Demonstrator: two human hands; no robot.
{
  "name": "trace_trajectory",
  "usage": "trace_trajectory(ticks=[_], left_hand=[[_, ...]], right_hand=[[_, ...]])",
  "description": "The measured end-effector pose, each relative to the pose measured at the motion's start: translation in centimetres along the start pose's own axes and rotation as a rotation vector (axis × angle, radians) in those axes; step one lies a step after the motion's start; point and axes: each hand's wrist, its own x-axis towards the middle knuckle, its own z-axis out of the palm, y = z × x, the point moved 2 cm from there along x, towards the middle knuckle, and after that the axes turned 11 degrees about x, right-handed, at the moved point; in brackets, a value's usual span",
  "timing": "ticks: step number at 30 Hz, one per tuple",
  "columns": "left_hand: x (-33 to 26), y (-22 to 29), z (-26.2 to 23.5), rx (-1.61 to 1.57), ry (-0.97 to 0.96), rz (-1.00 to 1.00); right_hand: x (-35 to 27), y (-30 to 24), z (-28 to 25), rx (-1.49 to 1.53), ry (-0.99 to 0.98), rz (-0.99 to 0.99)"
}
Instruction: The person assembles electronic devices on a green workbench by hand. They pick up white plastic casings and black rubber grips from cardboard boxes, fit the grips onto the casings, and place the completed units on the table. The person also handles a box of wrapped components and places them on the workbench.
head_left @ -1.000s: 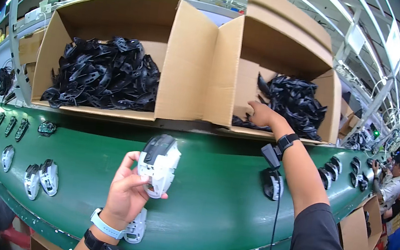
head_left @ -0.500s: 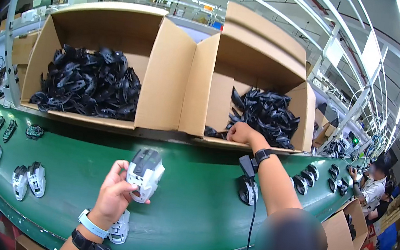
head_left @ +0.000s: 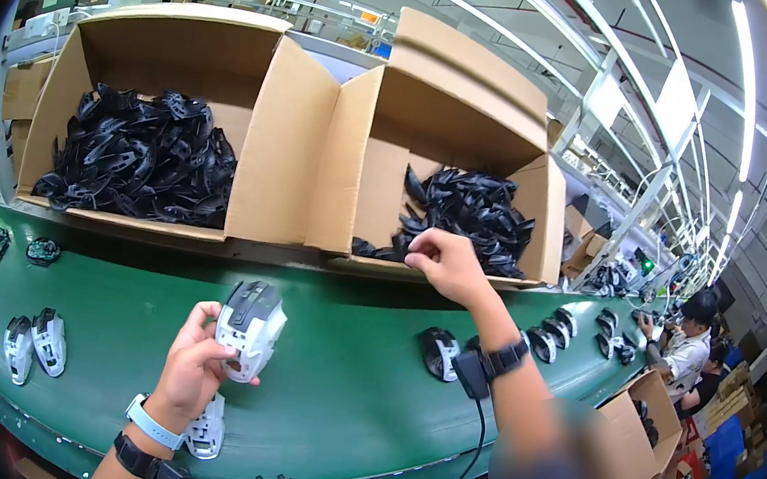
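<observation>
My left hand [head_left: 200, 351] grips a computer mouse shell [head_left: 250, 327], white with a dark grey top, held upright above the green belt. Beneath it another white mouse shell [head_left: 207, 429] lies on the belt, partly hidden by my wrist. At the front edge of the right cardboard box [head_left: 388, 154], my right hand [head_left: 445, 264] has its fingers curled together; what they hold, if anything, is hidden. Beside those fingers lies a heap of black curved plastic pieces [head_left: 473, 214] inside the box.
A left cardboard box [head_left: 286, 137] holds more black pieces [head_left: 140, 157]. Mouse shells [head_left: 49, 342] and green circuit boards [head_left: 43, 251] lie left on the belt [head_left: 137, 295]. A black-and-white mouse [head_left: 438, 354] sits near my right forearm. Another person [head_left: 687, 344] works far right.
My right hand has drawn slightly back from the pieces in the right box, its wrist lower. My left hand still holds the mouse shell. The whole view has shifted, moving things leftward.
</observation>
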Motion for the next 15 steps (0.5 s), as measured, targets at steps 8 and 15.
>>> trace_trajectory(ticks=[8,15], left_hand=[[0.4,-1.3,1.4,-0.079,-0.066,-0.113],[0.0,-1.9,0.8,-0.062,-0.055,-0.157]], right_hand=[[-11.2,-7.2,15.8,1.400,-0.085,0.057],[-11.3,-7.0,16.5,1.300,-0.127,0.054]])
